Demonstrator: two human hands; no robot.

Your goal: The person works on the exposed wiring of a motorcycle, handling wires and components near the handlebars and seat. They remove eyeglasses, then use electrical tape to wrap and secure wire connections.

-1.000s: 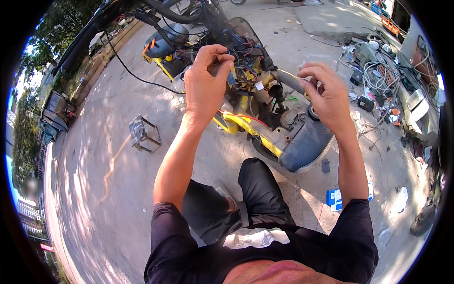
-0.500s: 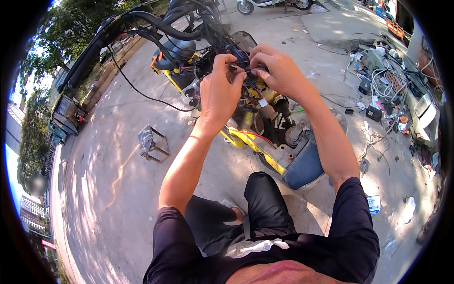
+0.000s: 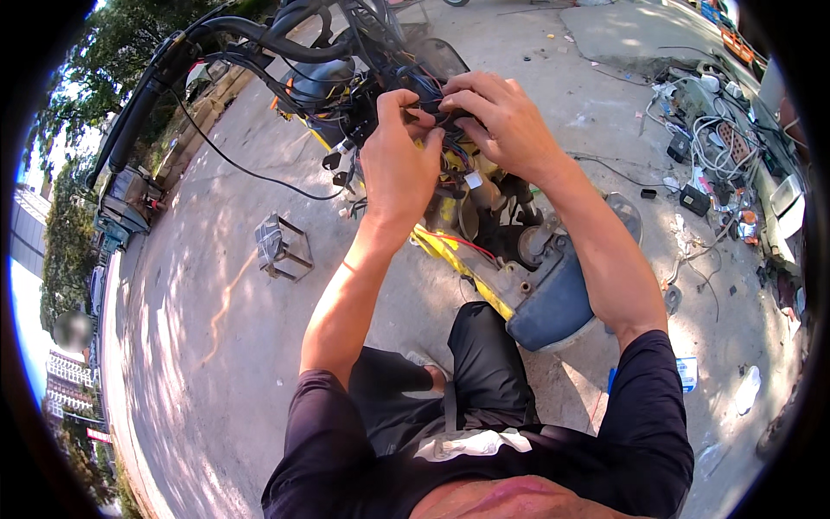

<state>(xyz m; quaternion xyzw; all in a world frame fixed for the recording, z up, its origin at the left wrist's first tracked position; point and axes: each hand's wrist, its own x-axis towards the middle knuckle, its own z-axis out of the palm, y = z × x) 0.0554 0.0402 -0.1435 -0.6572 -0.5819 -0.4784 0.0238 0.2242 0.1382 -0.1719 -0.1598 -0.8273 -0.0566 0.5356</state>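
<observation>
My right hand (image 3: 514, 130) has swung in from the right over the past second and now meets my left hand (image 3: 399, 173) above the tangled wiring (image 3: 456, 158) of a stripped-down two-wheeler. Seen through my head camera, both hands have bent fingers, thumbs turned toward each other just apart; I cannot tell whether either pinches a wire. The wiring lies at the far middle of the scene, beneath and between the fingertips, with a white tag (image 3: 473, 180) just nearer to me. Nearer still runs a yellow frame (image 3: 443, 248) with a red wire (image 3: 471, 244) along it, ending at a dark blue-grey cover (image 3: 552, 303) on the right. A black handlebar (image 3: 131, 112) arches at far left, beyond a small stool (image 3: 272, 242). Pale cables (image 3: 705, 156) lie heaped on the far right.
</observation>
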